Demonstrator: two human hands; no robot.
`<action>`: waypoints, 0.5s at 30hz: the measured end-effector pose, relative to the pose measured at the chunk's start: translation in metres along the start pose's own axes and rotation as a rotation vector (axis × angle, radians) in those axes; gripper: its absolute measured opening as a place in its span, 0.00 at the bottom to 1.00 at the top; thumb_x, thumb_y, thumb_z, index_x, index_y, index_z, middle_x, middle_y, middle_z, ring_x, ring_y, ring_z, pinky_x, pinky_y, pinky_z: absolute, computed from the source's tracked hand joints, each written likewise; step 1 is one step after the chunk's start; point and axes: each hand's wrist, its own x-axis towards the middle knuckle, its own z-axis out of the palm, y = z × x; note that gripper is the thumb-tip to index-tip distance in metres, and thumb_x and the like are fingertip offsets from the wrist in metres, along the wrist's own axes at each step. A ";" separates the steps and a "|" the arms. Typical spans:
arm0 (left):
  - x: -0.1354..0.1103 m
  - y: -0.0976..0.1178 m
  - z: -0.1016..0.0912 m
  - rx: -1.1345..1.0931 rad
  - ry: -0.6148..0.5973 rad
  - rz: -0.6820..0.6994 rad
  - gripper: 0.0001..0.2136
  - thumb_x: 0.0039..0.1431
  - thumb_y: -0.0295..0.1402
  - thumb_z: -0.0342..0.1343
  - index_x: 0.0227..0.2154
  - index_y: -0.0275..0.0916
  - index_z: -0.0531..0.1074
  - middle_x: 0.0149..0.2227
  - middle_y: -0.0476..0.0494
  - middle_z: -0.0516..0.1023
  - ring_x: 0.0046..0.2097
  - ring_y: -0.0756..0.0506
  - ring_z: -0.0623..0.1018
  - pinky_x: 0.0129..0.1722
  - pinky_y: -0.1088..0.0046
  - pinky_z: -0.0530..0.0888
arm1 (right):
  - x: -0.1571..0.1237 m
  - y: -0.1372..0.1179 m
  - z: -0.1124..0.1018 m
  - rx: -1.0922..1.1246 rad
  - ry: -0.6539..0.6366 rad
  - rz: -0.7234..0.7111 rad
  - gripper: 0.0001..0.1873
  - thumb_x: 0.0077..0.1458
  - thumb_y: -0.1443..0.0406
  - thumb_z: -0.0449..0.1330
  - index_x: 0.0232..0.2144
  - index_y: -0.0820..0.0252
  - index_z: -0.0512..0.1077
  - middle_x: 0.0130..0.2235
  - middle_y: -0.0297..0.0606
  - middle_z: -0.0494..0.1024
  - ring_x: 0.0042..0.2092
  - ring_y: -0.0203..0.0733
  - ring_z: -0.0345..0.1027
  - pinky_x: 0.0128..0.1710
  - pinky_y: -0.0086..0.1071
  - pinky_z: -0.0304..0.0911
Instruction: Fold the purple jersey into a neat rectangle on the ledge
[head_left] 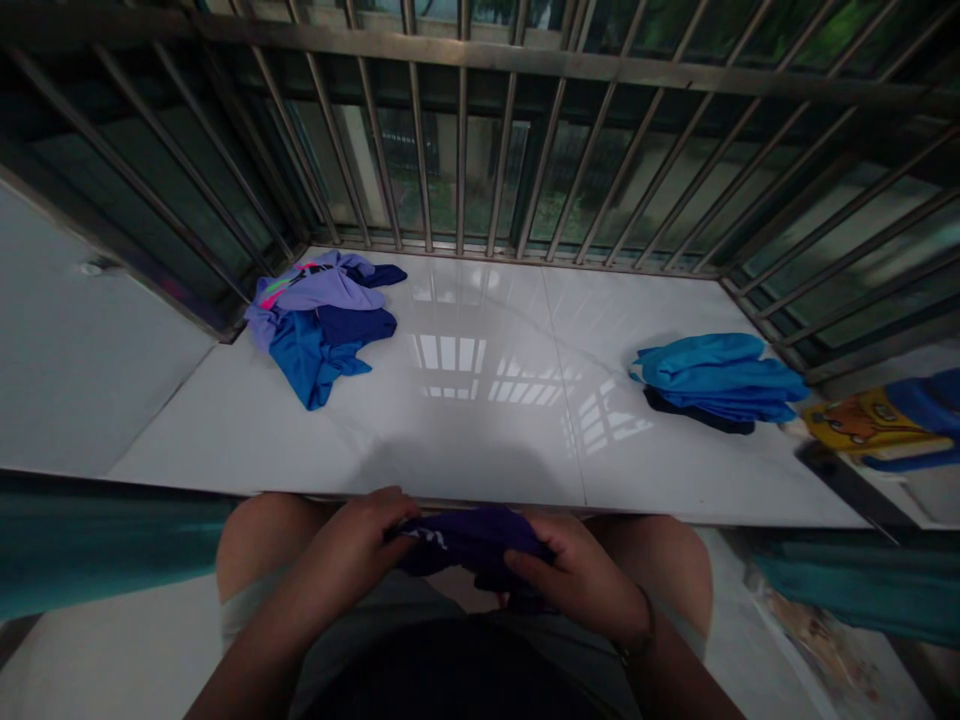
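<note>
A dark purple piece of clothing with a small white mark near its left end is stretched between my hands, above my lap at the ledge's front edge. My left hand grips its left end between thumb and fingers. At the other end, my right hand is closed on the bunched fabric, thumb on top. Some dark cloth hangs below the right hand, and its lower part is hard to make out. The garment's exact kind does not show.
A loose heap of lavender and blue clothes lies at the left of the white tiled ledge. Folded blue clothes lie at the right, near a yellow and blue cartoon-printed item. Metal window bars enclose the far side.
</note>
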 end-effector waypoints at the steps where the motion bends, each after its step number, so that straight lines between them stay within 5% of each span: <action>1: -0.002 0.002 0.000 0.021 0.072 0.010 0.08 0.64 0.30 0.57 0.37 0.46 0.82 0.38 0.46 0.84 0.41 0.42 0.84 0.42 0.68 0.74 | -0.001 -0.001 0.000 -0.022 -0.011 0.002 0.21 0.72 0.46 0.65 0.50 0.56 0.85 0.41 0.37 0.87 0.39 0.44 0.81 0.40 0.33 0.74; 6: -0.012 0.017 -0.007 0.050 0.441 0.094 0.06 0.65 0.33 0.56 0.34 0.44 0.77 0.34 0.48 0.78 0.34 0.44 0.80 0.35 0.70 0.73 | -0.003 -0.004 0.004 -0.279 0.088 -0.087 0.12 0.62 0.56 0.76 0.43 0.55 0.83 0.44 0.38 0.83 0.45 0.45 0.79 0.47 0.34 0.74; 11: -0.025 0.042 -0.020 0.032 0.571 0.073 0.07 0.67 0.35 0.56 0.32 0.45 0.77 0.31 0.49 0.77 0.31 0.45 0.76 0.34 0.71 0.72 | -0.004 -0.012 0.004 -0.305 0.117 -0.181 0.08 0.63 0.68 0.70 0.45 0.54 0.83 0.57 0.41 0.83 0.56 0.47 0.79 0.59 0.37 0.72; 15: -0.034 0.055 -0.024 -0.039 0.664 0.072 0.08 0.66 0.37 0.59 0.31 0.46 0.78 0.29 0.49 0.75 0.30 0.45 0.73 0.33 0.70 0.69 | -0.007 -0.017 0.004 -0.288 0.088 -0.068 0.06 0.64 0.67 0.67 0.43 0.53 0.81 0.45 0.37 0.87 0.47 0.46 0.81 0.48 0.35 0.73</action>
